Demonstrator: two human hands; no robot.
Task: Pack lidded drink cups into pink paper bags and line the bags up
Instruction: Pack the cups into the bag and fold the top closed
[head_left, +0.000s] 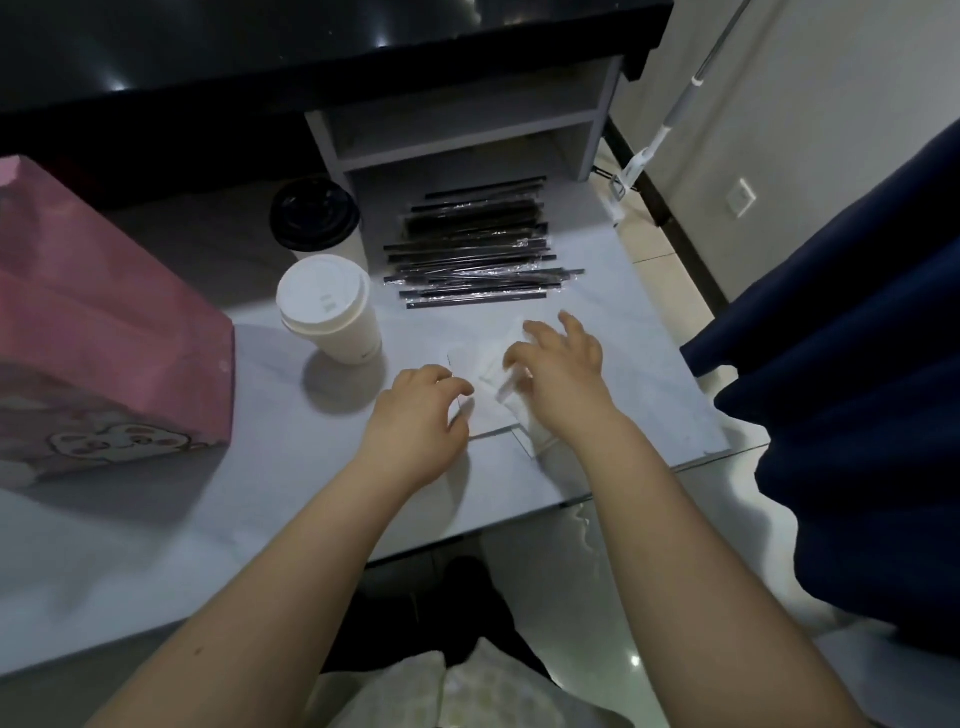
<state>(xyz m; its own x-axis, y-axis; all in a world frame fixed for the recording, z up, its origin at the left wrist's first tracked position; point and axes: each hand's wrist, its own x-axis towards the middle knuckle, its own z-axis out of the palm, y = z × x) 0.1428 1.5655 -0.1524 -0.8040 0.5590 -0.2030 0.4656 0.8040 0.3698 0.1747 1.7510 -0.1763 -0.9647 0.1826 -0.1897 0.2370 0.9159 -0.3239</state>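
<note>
We record a pink paper bag with a cartoon print (109, 332) standing at the left of the pale grey table (218, 519). Just beside it stands a cream paper cup with a white lid (332, 312), and behind that a cup with a black lid (314, 214); neither is bagged. Black straws in clear wrappers (478, 249) lie heaped near the shelf unit. The left hand (421, 410) has bent fingers, tips resting on a flat white sheet (485, 410). The right hand (563, 364) is spread over a clear-wrapped white packet (501, 379) (we cannot tell whether it is pinched).
</note>
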